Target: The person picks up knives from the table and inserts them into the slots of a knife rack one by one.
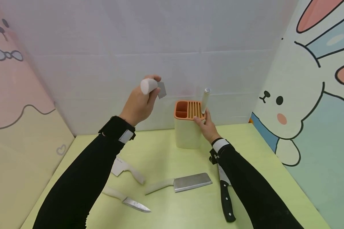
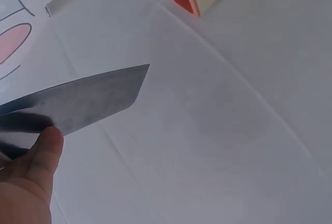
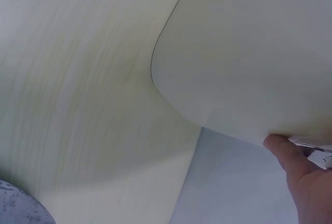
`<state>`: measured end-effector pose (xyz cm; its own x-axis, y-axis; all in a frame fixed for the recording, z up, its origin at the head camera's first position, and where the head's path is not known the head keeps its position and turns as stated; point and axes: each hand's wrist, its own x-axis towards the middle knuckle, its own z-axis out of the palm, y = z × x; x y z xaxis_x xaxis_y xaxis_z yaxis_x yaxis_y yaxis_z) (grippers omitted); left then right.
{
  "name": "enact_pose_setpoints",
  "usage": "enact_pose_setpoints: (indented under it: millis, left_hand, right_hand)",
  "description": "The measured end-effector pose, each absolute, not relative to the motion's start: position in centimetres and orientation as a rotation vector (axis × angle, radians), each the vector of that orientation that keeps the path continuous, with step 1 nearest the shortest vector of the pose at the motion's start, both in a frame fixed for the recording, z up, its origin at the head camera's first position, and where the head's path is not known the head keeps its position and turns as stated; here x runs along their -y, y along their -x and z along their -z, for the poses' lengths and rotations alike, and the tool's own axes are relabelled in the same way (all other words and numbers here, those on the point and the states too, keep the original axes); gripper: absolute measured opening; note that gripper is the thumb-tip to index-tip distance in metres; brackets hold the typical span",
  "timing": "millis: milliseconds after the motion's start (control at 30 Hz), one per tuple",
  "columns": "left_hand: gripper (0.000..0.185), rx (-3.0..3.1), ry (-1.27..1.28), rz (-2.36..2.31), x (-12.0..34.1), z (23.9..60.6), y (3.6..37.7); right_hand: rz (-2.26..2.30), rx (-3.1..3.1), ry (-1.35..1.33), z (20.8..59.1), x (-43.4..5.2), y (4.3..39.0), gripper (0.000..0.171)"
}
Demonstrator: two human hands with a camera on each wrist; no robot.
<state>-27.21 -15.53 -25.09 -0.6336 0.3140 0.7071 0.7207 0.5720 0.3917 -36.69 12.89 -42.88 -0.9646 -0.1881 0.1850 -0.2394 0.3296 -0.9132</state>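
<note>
My left hand (image 1: 140, 103) is raised left of the knife block and grips a knife with a white handle (image 1: 148, 86). Its broad metal blade (image 2: 98, 97) juts past the thumb in the left wrist view. The cream knife block (image 1: 187, 135) with an orange slotted top stands against the back wall. My right hand (image 1: 207, 127) holds the block's front right corner, thumb at the front rim and fingers along the right side. Beside those fingers, a light-handled knife (image 1: 205, 101) stands upright at the right end of the slots, its blade hidden.
On the table (image 1: 166, 159) lie a cleaver (image 1: 192, 183), a small pointed knife (image 1: 136, 204) and a white-bladed knife (image 1: 120, 166), partly behind my left sleeve. A black-handled knife (image 1: 227, 202) lies partly under my right forearm. Printed panels flank both sides.
</note>
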Motion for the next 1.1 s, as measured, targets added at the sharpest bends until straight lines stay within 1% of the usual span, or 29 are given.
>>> enact_pose_setpoints:
  millis: [133,333,400,533,733,900,1100]
  left_hand:
    - [0.033,2.231,0.8,1.039,14.2,24.1,28.5]
    - [0.037,2.215,0.761,1.238,12.6,23.6,30.3]
    - [0.037,2.204,0.725,1.331,12.1,23.6,30.8]
    - [0.04,2.195,0.615,1.513,11.3,23.6,31.5]
    - [0.041,2.168,0.52,1.658,10.2,24.0,32.4]
    - [0.041,2.216,0.498,1.633,9.2,24.4,32.5]
    - [0.042,2.287,0.557,1.535,7.6,25.2,32.6]
  right_hand:
    - [-1.797,2.527,-0.388,42.5,-12.8,36.4,0.082]
    - [-1.813,2.532,-0.393,39.8,-12.2,34.0,0.082]
    - [-1.814,2.526,-0.402,39.4,-12.2,33.7,0.082]
    - [-1.83,2.504,-0.411,39.8,-12.3,34.0,0.084]
    - [-1.781,2.481,-0.413,42.4,-12.4,36.0,0.082]
    - [-1.749,2.468,-0.417,43.1,-12.2,36.4,0.08]
    - [-1.752,2.482,-0.408,42.5,-12.0,35.8,0.083]
